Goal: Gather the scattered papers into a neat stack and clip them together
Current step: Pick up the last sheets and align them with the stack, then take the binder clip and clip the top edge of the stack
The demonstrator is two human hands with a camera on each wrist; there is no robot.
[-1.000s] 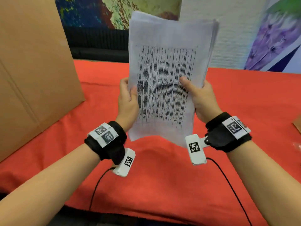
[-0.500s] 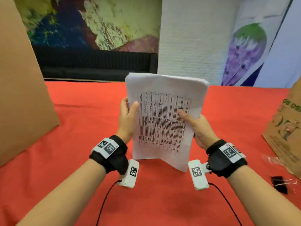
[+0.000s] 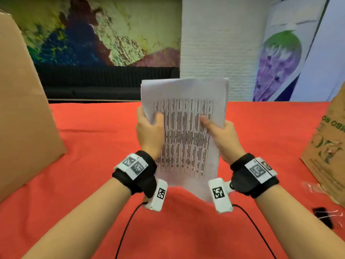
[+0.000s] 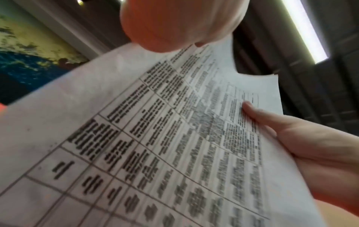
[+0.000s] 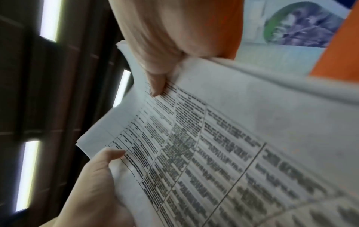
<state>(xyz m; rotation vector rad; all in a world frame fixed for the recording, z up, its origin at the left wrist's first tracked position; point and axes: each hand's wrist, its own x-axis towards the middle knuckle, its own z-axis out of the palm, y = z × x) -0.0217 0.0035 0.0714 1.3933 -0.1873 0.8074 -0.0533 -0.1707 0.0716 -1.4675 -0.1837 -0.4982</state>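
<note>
A stack of printed papers [image 3: 184,128] with a table of text stands upright above the red tablecloth [image 3: 93,146], held between both hands. My left hand [image 3: 149,129] grips its left edge, thumb on the front sheet. My right hand [image 3: 222,135] grips the right edge, thumb across the print. In the left wrist view the papers [image 4: 155,145] fill the frame, with the right hand [image 4: 303,138] on the far edge. In the right wrist view the papers [image 5: 233,153] show the left hand [image 5: 97,176] at the opposite edge. A black binder clip [image 3: 322,215] lies on the cloth at the far right.
A large cardboard box [image 3: 24,118] stands at the left of the table. A brown paper bag [image 3: 328,150] stands at the right edge, with a clear plastic wrapper [image 3: 311,187] beside it. Cables [image 3: 128,225] run from the wrist cameras down toward me.
The papers have come lower and closer to the table, still upright in both hands. The view has tilted up, bringing the paper bag and binder clip at the right into sight.
</note>
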